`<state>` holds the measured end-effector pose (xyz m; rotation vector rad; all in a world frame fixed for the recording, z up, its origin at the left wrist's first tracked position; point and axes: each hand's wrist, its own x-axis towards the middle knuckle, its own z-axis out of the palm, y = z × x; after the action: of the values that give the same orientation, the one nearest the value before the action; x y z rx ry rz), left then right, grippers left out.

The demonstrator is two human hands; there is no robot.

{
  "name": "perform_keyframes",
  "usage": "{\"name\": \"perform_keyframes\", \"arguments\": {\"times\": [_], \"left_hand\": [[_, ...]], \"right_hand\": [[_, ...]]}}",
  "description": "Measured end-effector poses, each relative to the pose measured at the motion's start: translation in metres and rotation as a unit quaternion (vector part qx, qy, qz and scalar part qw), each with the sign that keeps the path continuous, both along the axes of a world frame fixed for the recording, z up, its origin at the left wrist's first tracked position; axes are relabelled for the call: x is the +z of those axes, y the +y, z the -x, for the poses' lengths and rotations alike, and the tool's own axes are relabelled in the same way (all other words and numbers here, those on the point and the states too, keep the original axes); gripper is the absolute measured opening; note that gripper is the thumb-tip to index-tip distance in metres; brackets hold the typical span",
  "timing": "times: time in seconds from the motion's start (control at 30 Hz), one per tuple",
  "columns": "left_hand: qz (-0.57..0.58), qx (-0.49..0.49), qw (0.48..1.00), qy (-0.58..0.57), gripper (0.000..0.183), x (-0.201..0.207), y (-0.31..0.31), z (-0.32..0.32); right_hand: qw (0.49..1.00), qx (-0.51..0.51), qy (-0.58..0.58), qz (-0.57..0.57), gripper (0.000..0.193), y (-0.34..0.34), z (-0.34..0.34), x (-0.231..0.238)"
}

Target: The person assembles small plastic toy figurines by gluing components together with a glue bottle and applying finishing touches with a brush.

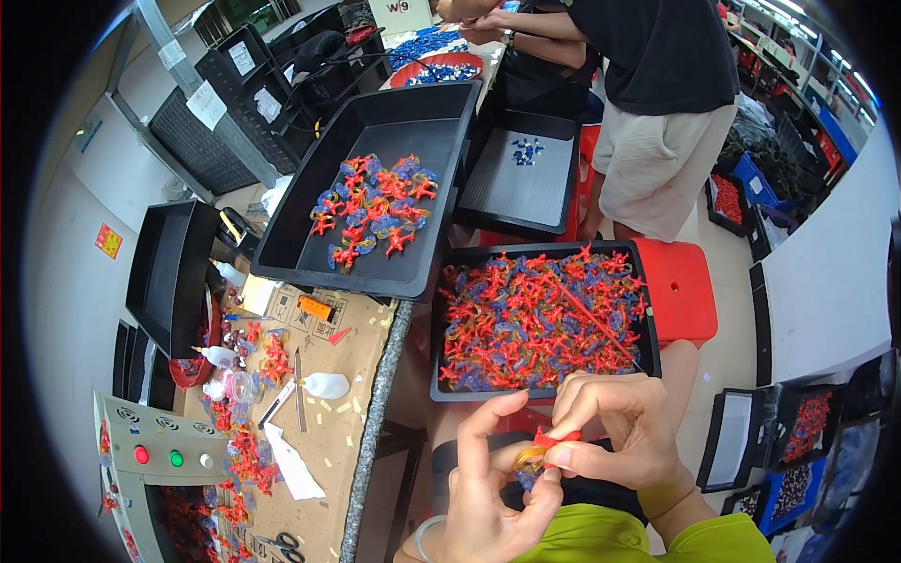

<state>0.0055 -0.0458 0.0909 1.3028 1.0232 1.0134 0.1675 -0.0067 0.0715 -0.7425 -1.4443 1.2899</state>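
Observation:
Just in front of my body, both hands meet at one small plastic figure (pixel 531 460) with red, yellow and translucent blue-purple parts. My left hand (pixel 497 483) is closed on its lower part between thumb and fingers. With thumb and fingertips, my right hand (pixel 615 427) pinches the red part at its top. Fingers cover some of the figure. Right beyond my hands is a black tray (pixel 488 392) heaped with similar red, yellow and blue-purple figures (pixel 526 319). A thin red stick (pixel 599 324) lies across that heap.
On the left bench (pixel 328 479) are a larger black tray (pixel 394 267) with more figures, a white squeeze bottle (pixel 326 386), scissors (pixel 284 546) and a control box (pixel 155 455) with buttons. A red stool (pixel 678 291) stands right; a person (pixel 657 113) stands beyond.

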Motion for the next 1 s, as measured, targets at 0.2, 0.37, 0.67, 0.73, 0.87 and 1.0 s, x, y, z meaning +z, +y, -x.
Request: {"name": "perform_keyframes", "arguments": {"times": [0.2, 0.37, 0.67, 0.73, 0.87, 1.0], "left_hand": [[-0.003, -0.013, 1.000, -0.009, 0.060, -0.004, -0.001, 0.001], [-0.036, 0.008, 0.999, 0.033, 0.060, 0.001, 0.001, -0.002], [0.045, 0.045, 0.998, 0.001, 0.066, -0.007, -0.002, -0.002], [0.043, 0.044, 0.998, 0.000, 0.065, -0.008, -0.001, -0.002], [0.030, 0.042, 0.999, -0.011, 0.065, -0.010, 0.001, -0.003], [0.046, 0.038, 0.998, -0.008, 0.065, -0.008, 0.000, -0.004]], "right_hand": [[1.000, 0.001, 0.000, -0.002, 0.010, 0.000, -0.001, 0.000], [1.000, 0.000, 0.003, 0.000, 0.010, 0.000, -0.001, 0.000], [1.000, 0.004, 0.004, 0.005, 0.010, 0.001, -0.001, -0.001], [1.000, 0.004, 0.006, 0.001, 0.010, 0.002, -0.001, -0.002], [1.000, 0.003, -0.002, 0.004, 0.009, 0.002, -0.002, -0.001], [1.000, -0.002, 0.002, 0.005, 0.009, 0.001, -0.003, -0.001]]}}
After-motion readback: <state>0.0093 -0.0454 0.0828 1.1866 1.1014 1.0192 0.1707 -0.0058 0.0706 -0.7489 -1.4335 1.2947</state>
